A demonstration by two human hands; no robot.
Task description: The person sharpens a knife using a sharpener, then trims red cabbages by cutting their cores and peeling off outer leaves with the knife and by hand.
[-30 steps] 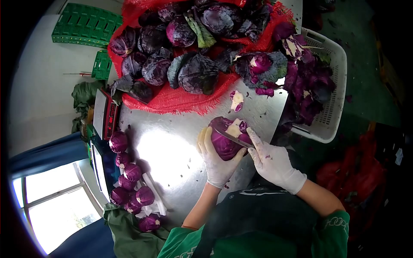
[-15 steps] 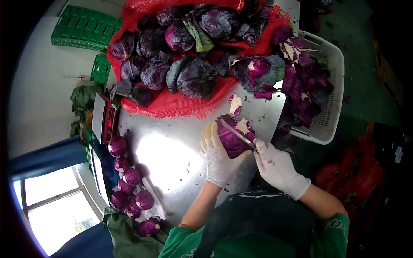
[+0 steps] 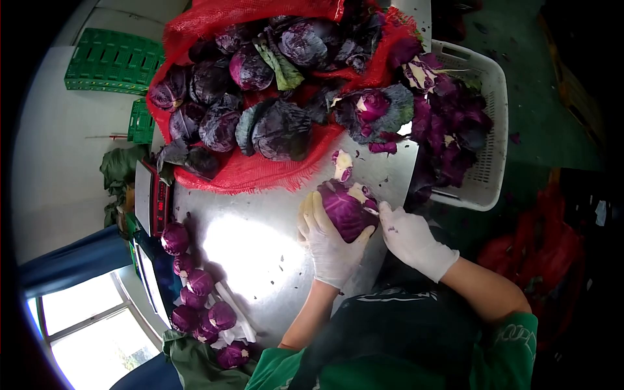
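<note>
Well left of the left fingers, a cluster of small, round, purple cabbages lies on the shiny grey metal counter. Beyond the left fingertips lies a frayed red mesh sack, loaded with dark purple heads.

The white-gloved left hand cups a round, glossy, deep-purple cabbage. Four fingers lie close together along its left flank; the thumb is spread along its near side. Press with the full length of the fingers, not the tips alone, to resist rolling.

The cabbage sits between the two hands, its pale stem end right of the left fingertips. An irregular cream-and-purple offcut lies just beyond it; contact cannot be confirmed.

At the right fingertips shows a thin bright sliver, apparently the metal blade of a knife. The white-gloved right hand has its fingers closed together, apparently pinching the handle, which is hidden. Caution: the left thumb lies near the blade. Direct the edge away from it, take shallow strokes, and turn the cabbage only with the blade clear.

Beyond and right of the right fingers stands a white slatted plastic basket holding loose purple leaves.
</note>
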